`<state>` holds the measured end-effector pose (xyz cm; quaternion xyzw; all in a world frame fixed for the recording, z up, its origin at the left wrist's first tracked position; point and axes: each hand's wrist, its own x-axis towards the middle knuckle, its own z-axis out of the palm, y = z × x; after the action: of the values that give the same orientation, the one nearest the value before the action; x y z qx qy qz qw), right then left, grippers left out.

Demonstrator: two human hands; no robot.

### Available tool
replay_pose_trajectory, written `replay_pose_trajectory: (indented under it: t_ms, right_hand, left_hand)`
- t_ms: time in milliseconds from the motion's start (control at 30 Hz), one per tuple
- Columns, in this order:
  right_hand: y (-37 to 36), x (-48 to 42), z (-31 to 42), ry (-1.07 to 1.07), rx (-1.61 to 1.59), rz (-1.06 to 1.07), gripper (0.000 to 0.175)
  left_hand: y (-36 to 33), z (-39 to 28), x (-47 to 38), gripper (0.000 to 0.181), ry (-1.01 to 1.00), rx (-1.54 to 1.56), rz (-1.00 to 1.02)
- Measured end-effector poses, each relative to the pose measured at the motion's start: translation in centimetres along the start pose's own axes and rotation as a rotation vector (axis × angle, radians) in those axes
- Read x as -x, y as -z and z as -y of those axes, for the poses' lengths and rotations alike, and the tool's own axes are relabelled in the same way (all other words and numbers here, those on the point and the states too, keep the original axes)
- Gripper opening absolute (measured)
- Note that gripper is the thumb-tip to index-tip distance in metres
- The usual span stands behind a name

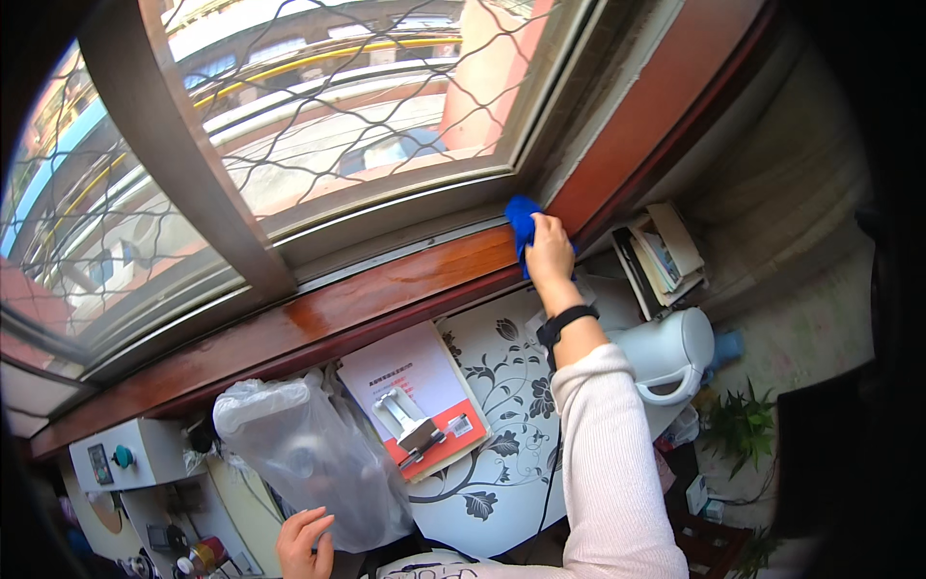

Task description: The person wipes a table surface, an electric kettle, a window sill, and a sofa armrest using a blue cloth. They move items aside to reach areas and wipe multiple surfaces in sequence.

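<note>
My right hand (551,248) presses a bunched blue cloth (520,216) into the right corner of the wooden windowsill (405,271), against the red-brown frame. The sill's varnish looks shiny, with wet-looking patches. A black band circles my right wrist. My left hand (304,541) is low in the view, fingers apart and holding nothing, beside a clear plastic bag (318,463) that covers a bulky object. Between my arms lies a white and red book (419,391), with a white folding stand (406,421) resting on it.
A sliding window (210,145) with wire mesh rises beyond the sill. Right of my arm stand a white electric kettle (662,351), upright books (662,257) and a green plant (741,427). A floral-patterned tabletop (499,499) lies below. At left is a white box (134,452) with a teal knob.
</note>
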<state>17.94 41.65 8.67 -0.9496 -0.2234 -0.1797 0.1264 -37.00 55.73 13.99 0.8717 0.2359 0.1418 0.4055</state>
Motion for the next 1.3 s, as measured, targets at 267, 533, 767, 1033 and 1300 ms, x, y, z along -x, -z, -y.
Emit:
replay_pose_trajectory:
  t_ms: [267, 533, 767, 1033, 1300]
  right_hand:
    - [-1.9, 1.0, 0.0, -0.129, -0.019, 0.001, 0.049]
    - [0.4, 9.4, 9.8, -0.002, -0.184, -0.068, 0.052]
    - [2.1, 15.3, 24.4, 0.128, -0.386, 0.228, 0.060]
    - [2.4, 16.3, 28.5, 0.081, -0.950, 0.471, 0.048]
    - [13.8, 22.2, 17.7, -0.539, -2.280, 1.031, 0.060]
  left_hand:
    - [0.0, -0.7, -0.1, 0.025, -0.033, -0.071, 0.004]
    - [-1.1, 0.7, -1.6, 0.024, -0.092, 0.018, 0.069]
    - [0.1, 2.1, -1.1, 0.023, -0.090, 0.053, 0.004]
    - [1.2, 2.2, 1.5, 0.022, -0.142, 0.075, -0.054]
    - [1.6, 1.4, 5.4, 0.022, -0.164, 0.050, -0.074]
